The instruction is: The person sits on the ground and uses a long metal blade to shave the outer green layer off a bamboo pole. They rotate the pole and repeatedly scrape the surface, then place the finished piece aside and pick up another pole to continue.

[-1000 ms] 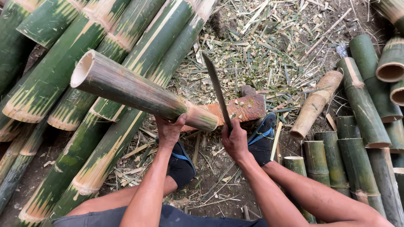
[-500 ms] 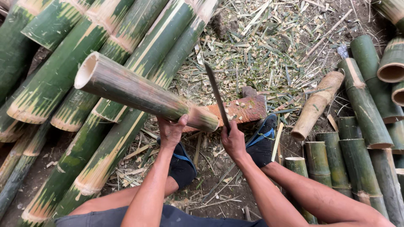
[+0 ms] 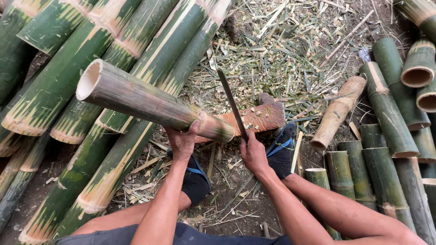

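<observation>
My left hand (image 3: 183,141) grips a scraped, brownish bamboo section (image 3: 150,103) from below near its lower end. The tube slants up to the left, its hollow end open, and its lower end rests on a reddish wooden block (image 3: 261,119). My right hand (image 3: 253,153) is shut on the handle of a long dark knife (image 3: 232,104). The blade points up and away, with its edge against the bamboo's lower end. Both feet in dark sandals (image 3: 281,149) sit beside the block.
Long green bamboo poles (image 3: 54,86) with pale cut ends lie in a stack on the left. Shorter cut bamboo sections (image 3: 386,118) are piled at the right. Shavings and splinters (image 3: 281,50) cover the ground beyond the block.
The knife blade has dropped slightly and moved closer to the bamboo's lower end. The bamboo section and my left hand have barely shifted.
</observation>
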